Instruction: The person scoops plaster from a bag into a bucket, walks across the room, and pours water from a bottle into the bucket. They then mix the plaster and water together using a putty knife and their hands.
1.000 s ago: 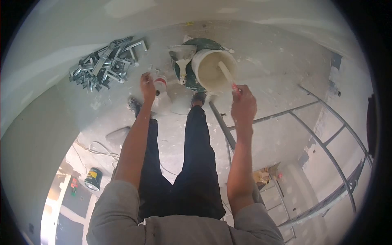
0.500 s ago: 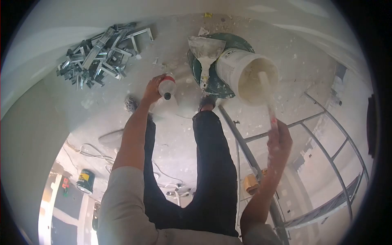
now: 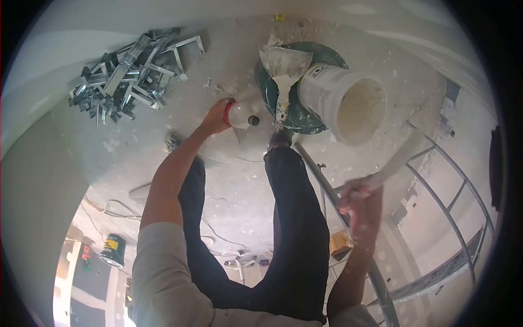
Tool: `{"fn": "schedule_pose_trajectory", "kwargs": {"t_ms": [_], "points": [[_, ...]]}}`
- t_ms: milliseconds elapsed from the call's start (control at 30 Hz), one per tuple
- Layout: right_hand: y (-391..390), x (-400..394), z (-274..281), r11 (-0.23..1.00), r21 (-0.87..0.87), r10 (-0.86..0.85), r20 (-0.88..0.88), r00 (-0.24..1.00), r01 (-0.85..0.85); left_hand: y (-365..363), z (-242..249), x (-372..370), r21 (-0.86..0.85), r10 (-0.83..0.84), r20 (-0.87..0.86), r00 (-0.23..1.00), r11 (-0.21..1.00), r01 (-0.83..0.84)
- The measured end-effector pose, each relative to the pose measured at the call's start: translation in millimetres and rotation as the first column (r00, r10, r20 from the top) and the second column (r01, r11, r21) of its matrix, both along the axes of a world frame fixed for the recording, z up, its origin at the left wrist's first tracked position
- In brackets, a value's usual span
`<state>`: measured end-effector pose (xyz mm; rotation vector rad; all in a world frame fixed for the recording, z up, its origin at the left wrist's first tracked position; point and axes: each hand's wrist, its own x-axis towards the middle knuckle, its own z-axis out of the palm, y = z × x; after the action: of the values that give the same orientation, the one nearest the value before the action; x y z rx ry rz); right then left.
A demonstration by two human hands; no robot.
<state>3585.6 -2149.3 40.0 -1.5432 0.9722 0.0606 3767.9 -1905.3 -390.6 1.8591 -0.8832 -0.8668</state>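
Observation:
My left hand [image 3: 219, 117] is wrapped round the base of a clear plastic bottle [image 3: 239, 115] with a red band and a dark cap pointing right. My right hand [image 3: 362, 199] grips a pale, flat-bladed tool [image 3: 400, 158], blurred by motion, that points up and to the right. Between the hands, a white bucket [image 3: 320, 92] lies tilted on its side, its open mouth facing right and residue inside. It rests over a round green lid [image 3: 268, 90]. A plaster-covered wide scraper [image 3: 286, 64] lies on that lid, left of the bucket.
Metal brackets [image 3: 131, 73] lie piled at the upper left. A grey metal frame [image 3: 447, 210] stands on the right. Cables [image 3: 120, 210] cross the floor at the lower left, near a dark green can [image 3: 113, 249]. A yellow-brown box [image 3: 340, 244] is by my right forearm.
The pale tool has come out of the bucket's mouth and swung right, with my right hand lower. My left hand has moved slightly right and tipped the bottle so its cap points right.

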Motion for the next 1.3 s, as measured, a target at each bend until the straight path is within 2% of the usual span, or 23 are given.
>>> {"fn": "schedule_pose_trajectory", "kwargs": {"t_ms": [67, 133, 200, 267, 400, 500, 600, 633, 667, 733, 767, 833, 867, 933, 1000, 1067, 1133, 1300], "points": [[28, 19, 1, 0.994, 0.019, -0.113, 0.043, 0.993, 0.112, 10, 29, 1, 0.021, -0.023, 0.036, 0.999, 1.000, 0.023], [47, 48, -10, 0.964, -0.237, 0.085, -0.168, 0.982, -0.124, 18, 76, 5, -0.106, -0.005, 0.080, 0.997, 0.994, 0.014], [68, 67, -38, 0.845, -0.446, 0.235, -0.183, 0.954, -0.294, 25, 121, 5, -0.146, 0.002, 0.108, 0.994, 0.989, 0.013], [87, 85, -43, 0.810, -0.506, 0.261, -0.143, 0.955, -0.297, 28, 181, 5, -0.147, 0.057, -0.001, 0.998, 0.988, -0.057], [97, 100, 19, 0.823, -0.460, 0.288, -0.170, 0.943, -0.334, 28, 286, 3, -0.144, 0.064, 0.099, 0.993, 0.988, -0.050], [97, 98, 75, 0.848, -0.428, 0.319, -0.061, 0.946, -0.313, 24, 346, -2, -0.047, 0.085, 0.062, 0.994, 0.995, -0.082], [93, 96, 107, 0.784, -0.491, 0.362, -0.135, 0.922, -0.379, 5, 393, -2, -0.159, 0.124, 0.152, 0.981, 0.982, -0.099], [87, 95, 114, 0.766, -0.457, 0.414, -0.186, 0.891, -0.451, 1, 403, -5, -0.130, 0.125, 0.132, 0.983, 0.986, -0.108], [83, 94, 118, 0.767, -0.462, 0.408, -0.183, 0.895, -0.444, -1, 406, -9, -0.134, 0.120, 0.137, 0.983, 0.986, -0.102], [72, 95, 122, 0.727, -0.493, 0.480, -0.132, 0.867, -0.478, -9, 409, -13, -0.167, 0.184, 0.042, 0.982, 0.970, -0.174], [66, 95, 124, 0.728, -0.494, 0.477, -0.132, 0.869, -0.475, -9, 410, -15, -0.167, 0.180, 0.043, 0.983, 0.971, -0.171], [52, 104, 134, 0.664, -0.471, 0.639, -0.046, 0.768, -0.581, -14, 420, -12, -0.121, 0.121, 0.035, 0.992, 0.986, -0.116], [44, 108, 139, 0.661, -0.476, 0.642, -0.040, 0.766, -0.580, -15, 418, -11, -0.122, 0.125, 0.044, 0.991, 0.985, -0.119], [33, 111, 146, 0.461, -0.569, 0.817, -0.026, 0.576, -0.680, -13, 415, -12, -0.121, 0.135, 0.093, 0.986, 0.985, -0.123], [32, 112, 149, 0.458, -0.531, 0.815, -0.068, 0.575, -0.713, -7, 411, -13, -0.101, 0.113, 0.087, 0.990, 0.990, -0.104], [32, 110, 149, 0.451, -0.491, 0.813, -0.120, 0.570, -0.746, 0, 407, -19, -0.069, 0.169, 0.024, 0.985, 0.984, -0.167], [40, 106, 141, 0.585, -0.463, 0.686, -0.154, 0.711, -0.666, 6, 409, -21, -0.049, 0.167, 0.039, 0.985, 0.985, -0.166], [48, 89, 113, 0.573, -0.459, 0.699, -0.159, 0.697, -0.679, 17, 404, -24, -0.012, 0.118, 0.052, 0.992, 0.993, -0.117]]}}
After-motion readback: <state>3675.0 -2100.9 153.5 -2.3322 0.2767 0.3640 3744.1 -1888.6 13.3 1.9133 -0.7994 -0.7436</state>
